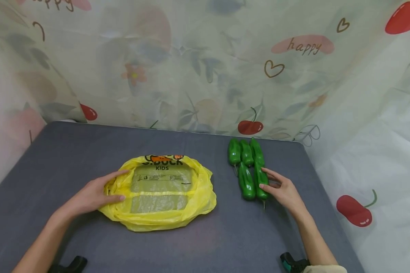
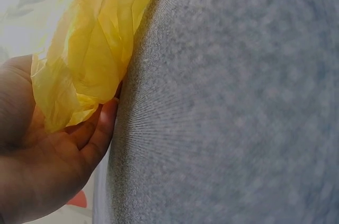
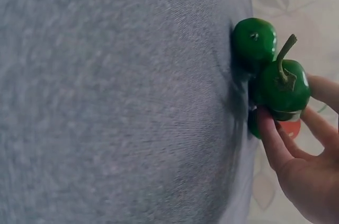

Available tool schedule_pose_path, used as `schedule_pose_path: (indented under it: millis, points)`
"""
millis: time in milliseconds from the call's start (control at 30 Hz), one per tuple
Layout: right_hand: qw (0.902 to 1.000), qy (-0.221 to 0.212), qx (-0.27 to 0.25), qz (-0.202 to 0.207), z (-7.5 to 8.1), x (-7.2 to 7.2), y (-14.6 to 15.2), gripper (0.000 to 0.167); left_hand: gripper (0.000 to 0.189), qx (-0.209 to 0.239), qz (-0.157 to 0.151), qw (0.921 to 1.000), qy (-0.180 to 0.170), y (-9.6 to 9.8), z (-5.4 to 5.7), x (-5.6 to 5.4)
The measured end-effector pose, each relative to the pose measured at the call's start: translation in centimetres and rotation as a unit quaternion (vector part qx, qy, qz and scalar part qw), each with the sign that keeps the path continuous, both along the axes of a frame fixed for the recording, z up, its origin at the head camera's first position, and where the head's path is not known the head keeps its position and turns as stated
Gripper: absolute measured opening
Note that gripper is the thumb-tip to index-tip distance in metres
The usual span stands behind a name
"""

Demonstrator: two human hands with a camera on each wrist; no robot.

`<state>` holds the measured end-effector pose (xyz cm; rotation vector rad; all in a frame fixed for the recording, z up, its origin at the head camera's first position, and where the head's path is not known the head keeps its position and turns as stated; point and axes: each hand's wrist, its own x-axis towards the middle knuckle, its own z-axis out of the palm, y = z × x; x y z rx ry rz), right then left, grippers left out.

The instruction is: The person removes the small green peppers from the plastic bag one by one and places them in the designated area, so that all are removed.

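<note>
A yellow plastic bag point(image 1: 205, 197) lies on the grey table with its rim spread round, its greyish printed inside showing the word KIDS. At its left edge my left hand point(image 1: 95, 193) holds the rim, thumb and forefinger lying over the yellow film. The left wrist view shows the bag's crumpled edge point(image 2: 95, 49) between thumb and fingers. On the right, several glossy green peppers lie in two rows. My right hand point(image 1: 285, 189) grips the nearest right-hand green pepper point(image 1: 260, 178) by its sides. In the right wrist view this pepper's curved stem point(image 3: 286, 57) faces the camera.
Beside the held pepper lies another green pepper point(image 1: 247, 184), with more green peppers point(image 1: 234, 152) behind it near the table's back edge. A patterned cloth point(image 1: 191, 76) hangs behind and at both sides of the grey table point(image 1: 208, 246).
</note>
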<state>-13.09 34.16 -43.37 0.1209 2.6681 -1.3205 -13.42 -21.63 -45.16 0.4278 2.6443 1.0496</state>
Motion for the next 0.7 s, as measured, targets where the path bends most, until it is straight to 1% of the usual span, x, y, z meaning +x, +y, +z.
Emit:
schedule_pose_path:
  millis: [267,500,700]
  points:
    - [0.9997,0.011,0.000,0.019,-1.0,-0.1,0.3,0.065,0.080,-0.003,0.000,1.0000,0.001,0.1,0.0,-0.2]
    - [0.9997,0.013,0.007,0.018,-1.4,-0.3,0.3,0.064,0.080,0.001,0.001,1.0000,-0.001,0.0,-0.2,-0.1]
    - [0.9994,0.019,0.021,0.021,-1.7,-0.5,0.1,0.064,0.079,-0.009,0.002,0.9999,0.007,0.1,0.0,0.1]
